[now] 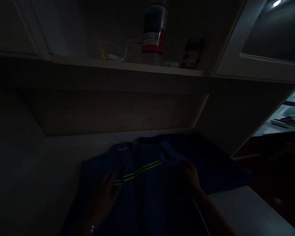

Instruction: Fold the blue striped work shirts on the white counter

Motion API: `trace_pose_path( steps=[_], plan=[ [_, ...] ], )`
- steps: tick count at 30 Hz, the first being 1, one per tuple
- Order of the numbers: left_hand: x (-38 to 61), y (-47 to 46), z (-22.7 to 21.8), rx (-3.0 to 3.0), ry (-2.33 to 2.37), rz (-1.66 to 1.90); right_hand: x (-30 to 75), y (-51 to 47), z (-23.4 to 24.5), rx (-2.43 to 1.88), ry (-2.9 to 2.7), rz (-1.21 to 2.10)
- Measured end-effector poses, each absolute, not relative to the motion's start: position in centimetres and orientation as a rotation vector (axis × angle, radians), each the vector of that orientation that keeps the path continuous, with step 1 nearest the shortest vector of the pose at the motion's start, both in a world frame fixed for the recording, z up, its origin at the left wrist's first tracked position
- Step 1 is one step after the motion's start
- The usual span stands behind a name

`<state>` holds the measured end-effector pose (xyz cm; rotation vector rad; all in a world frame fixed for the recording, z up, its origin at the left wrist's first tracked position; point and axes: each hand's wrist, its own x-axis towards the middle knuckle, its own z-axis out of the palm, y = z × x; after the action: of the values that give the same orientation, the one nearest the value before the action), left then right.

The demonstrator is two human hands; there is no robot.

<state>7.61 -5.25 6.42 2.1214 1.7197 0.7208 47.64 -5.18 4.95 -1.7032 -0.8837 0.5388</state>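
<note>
Left hand (103,194), blue garment (145,186) spread beneath

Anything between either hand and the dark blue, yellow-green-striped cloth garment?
Nothing visible: the left hand is over the dark blue, yellow-green-striped garment, the right hand at its fabric. Too dark to confirm contact.

The left hand (104,196) was kinda spread, thumb (116,195) apart from the fingers (109,179). The right hand (190,173) looked curled, right forearm (211,209) slanting up from bottom right, too dark to judge its grip.
</note>
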Motion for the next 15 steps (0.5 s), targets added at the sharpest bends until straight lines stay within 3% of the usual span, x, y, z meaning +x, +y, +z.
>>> trace_pose_path(
  steps=[4,8,11,15],
  plan=[
    [1.5,-2.0,3.7,2.315,1.932,0.442,44.4,-4.6,5.6,-1.659,-1.137,0.06],
    [-1.3,-2.7,2.5,2.342,1.934,0.27,36.5,-2.6,6.8,-1.424,-1.67,0.33],
    [-2.0,-3.3,2.4,2.288,1.951,0.383,30.6,-0.8,6.5,-1.38,-2.052,0.55],
    [-5.1,-3.3,2.7,1.762,2.13,0.811,25.0,1.4,5.7,-1.409,-2.359,0.431]
  ],
)
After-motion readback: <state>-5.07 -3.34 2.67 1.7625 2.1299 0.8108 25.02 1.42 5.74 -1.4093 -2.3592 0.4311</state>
